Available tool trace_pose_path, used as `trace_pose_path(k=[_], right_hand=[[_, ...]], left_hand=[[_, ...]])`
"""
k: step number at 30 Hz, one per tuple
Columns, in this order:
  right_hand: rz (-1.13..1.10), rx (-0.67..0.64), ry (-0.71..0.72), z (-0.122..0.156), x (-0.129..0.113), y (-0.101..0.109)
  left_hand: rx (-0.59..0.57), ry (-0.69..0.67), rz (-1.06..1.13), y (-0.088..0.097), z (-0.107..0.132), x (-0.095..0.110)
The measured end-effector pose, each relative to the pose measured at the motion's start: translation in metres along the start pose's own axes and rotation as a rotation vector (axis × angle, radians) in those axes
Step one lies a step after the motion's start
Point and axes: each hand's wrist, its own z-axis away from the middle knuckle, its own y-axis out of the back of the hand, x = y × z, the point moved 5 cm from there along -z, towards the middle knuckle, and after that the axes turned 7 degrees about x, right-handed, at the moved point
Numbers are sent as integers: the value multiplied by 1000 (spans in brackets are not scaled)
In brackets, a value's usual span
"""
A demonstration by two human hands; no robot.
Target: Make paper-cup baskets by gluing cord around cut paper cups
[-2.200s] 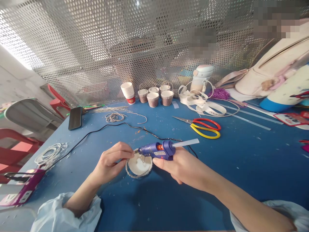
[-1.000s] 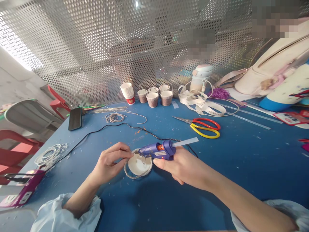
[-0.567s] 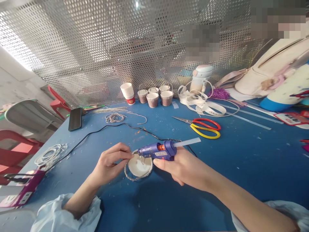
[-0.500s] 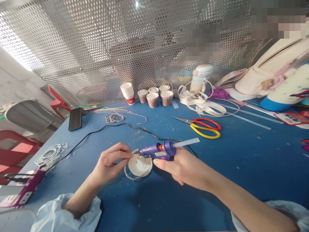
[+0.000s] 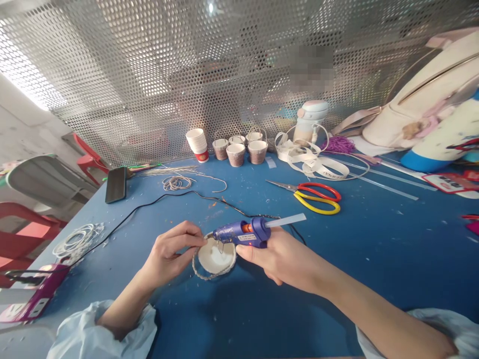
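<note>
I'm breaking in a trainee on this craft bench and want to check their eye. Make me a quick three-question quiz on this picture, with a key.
1. What does the person's right grip hold?
2. True or false: in the picture, the stacked paper cups stand to the left of the small handled cups.
3. What colours are the handles of the scissors?
a) both green
b) one red, one yellow
c) both white

Key: 1: a purple-blue glue gun; 2: true; 3: b.
</note>
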Motion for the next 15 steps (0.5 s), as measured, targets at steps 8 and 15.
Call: trace_pose_path(k=[8, 15], right_hand=[[10, 22, -6, 4, -3, 3], [109, 15, 74, 6, -8, 4]], left_hand=[[-3, 38, -13, 0, 0, -1], [21, 123, 19, -2, -1, -2]])
